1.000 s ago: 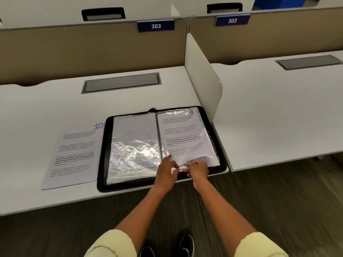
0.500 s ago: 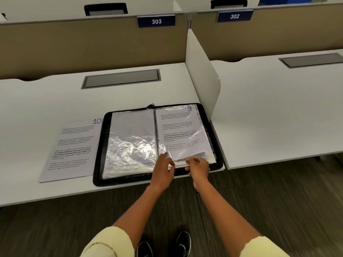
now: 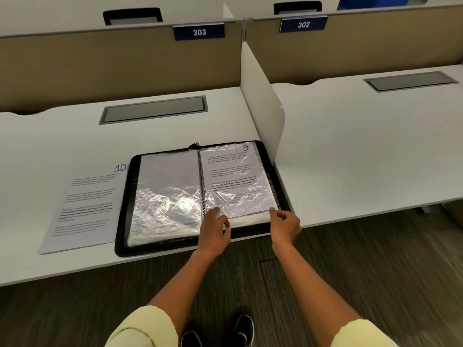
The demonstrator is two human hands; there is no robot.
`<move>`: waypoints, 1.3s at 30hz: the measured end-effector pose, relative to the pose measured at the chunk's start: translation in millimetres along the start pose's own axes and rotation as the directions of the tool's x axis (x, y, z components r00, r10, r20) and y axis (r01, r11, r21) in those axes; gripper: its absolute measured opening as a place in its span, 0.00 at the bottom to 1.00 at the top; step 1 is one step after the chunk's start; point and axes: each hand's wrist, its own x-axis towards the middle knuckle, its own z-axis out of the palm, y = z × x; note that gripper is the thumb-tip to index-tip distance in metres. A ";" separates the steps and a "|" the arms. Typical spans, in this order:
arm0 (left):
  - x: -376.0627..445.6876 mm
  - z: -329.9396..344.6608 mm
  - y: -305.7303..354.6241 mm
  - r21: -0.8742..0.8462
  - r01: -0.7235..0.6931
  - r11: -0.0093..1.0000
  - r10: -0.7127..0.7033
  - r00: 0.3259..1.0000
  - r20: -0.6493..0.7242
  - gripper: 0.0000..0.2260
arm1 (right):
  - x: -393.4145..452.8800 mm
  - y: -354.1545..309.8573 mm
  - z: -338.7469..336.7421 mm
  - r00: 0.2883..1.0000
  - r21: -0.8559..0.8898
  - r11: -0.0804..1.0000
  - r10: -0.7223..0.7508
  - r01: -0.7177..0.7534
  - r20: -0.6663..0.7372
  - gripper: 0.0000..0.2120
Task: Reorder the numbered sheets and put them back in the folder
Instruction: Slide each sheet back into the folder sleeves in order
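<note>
A black zip folder (image 3: 125, 204) lies open on the white desk (image 3: 62, 136). Its left plastic sleeve (image 3: 165, 194) shows no printed text. In the right sleeve sits the sheet numbered 9 (image 3: 233, 176). The sheet numbered 10 (image 3: 87, 206) lies loose on the desk, left of the folder. My left hand (image 3: 216, 230) rests on the lower edge of the right sleeve near the spine. At that sleeve's lower right corner, my right hand (image 3: 284, 222) pinches the plastic.
A white divider panel (image 3: 260, 106) stands just right of the folder, with a second desk (image 3: 363, 151) beyond it. A grey cable flap (image 3: 152, 110) sits behind the folder. Labels 303 (image 3: 199, 32) and 302 (image 3: 303, 24) hang on the beige back partition.
My right hand has slid right along the sleeve's bottom edge to its corner. My left hand has stayed near the spine. The sheet numbered 9 now lies flat in the sleeve.
</note>
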 end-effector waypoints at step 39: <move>-19.2 -201.0 -86.1 -0.471 0.353 0.808 -0.521 0.801 -0.293 0.12 | -111.7 -20.7 149.5 0.561 -0.208 0.683 -0.345 0.700 0.753 0.22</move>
